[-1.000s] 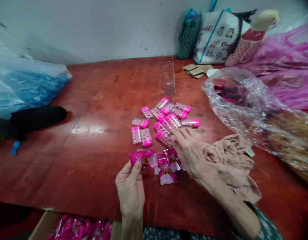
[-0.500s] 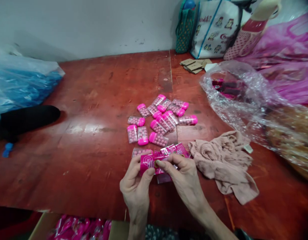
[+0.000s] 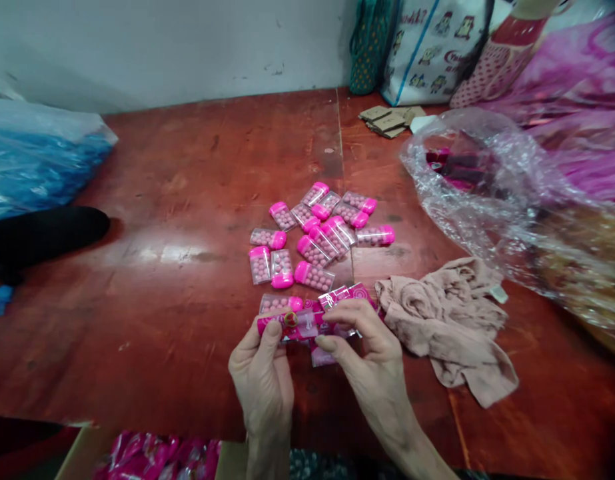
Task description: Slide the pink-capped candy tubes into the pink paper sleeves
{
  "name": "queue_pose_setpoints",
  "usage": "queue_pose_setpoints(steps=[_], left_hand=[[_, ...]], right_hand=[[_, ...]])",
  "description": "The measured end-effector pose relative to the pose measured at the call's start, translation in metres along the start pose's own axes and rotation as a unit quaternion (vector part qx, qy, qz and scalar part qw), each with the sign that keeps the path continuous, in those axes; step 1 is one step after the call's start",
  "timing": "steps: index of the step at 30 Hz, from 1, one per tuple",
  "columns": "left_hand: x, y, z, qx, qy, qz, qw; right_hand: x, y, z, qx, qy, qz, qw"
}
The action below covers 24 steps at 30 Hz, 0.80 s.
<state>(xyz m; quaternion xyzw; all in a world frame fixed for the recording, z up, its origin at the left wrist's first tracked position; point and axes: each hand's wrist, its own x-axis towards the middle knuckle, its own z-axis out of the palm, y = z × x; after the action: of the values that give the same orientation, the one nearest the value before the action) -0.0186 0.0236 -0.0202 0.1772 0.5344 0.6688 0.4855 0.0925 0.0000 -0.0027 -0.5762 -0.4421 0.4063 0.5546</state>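
Note:
My left hand pinches the left end of a pink printed wrapper just above the red table. My right hand grips the wrapper's right end, with a clear candy case apparently at its mouth. More pink wrappers lie under and behind my hands. A heap of several clear candy cases with pink caps lies just beyond. One more case rests right behind the held wrapper.
A crumpled beige cloth lies right of my hands. A clear plastic bag sits at right, a blue bag and a black object at left. Tote bags stand at the wall. A box of pink packets is below the table's edge.
My right hand came back from the heap of cases to the wrapper held in my left hand. Both hands now hold the wrapper, turned flatter.

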Motion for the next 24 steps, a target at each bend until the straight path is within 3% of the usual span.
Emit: queue_pose_setpoints(steps=[6,11,13,15,18,21,24], left_hand=[[-0.005,-0.001,0.002,-0.019,-0.017,-0.079,0.997],[0.001,0.000,-0.004,-0.035,-0.020,-0.127,0.991],[0.006,0.001,-0.008,-0.050,-0.013,-0.115,0.992],[0.011,0.003,-0.011,-0.066,-0.001,-0.086,0.994],[0.017,0.006,-0.013,-0.069,0.009,-0.063,0.996],[0.019,0.008,-0.013,-0.069,0.009,-0.061,0.996],[0.019,0.010,-0.011,-0.065,0.015,-0.044,0.997]], right_hand=[[-0.003,0.005,0.008,-0.002,-0.055,0.019,0.998],[-0.001,-0.002,0.002,-0.038,-0.106,0.011,0.994],[0.010,-0.004,-0.002,-0.057,-0.091,-0.006,0.994],[0.026,-0.001,-0.002,-0.143,-0.040,-0.041,0.988],[0.052,0.013,0.008,-0.291,0.010,-0.082,0.953],[0.063,0.029,0.019,-0.303,0.005,-0.088,0.949],[0.056,0.030,0.019,-0.287,-0.004,-0.087,0.954]])
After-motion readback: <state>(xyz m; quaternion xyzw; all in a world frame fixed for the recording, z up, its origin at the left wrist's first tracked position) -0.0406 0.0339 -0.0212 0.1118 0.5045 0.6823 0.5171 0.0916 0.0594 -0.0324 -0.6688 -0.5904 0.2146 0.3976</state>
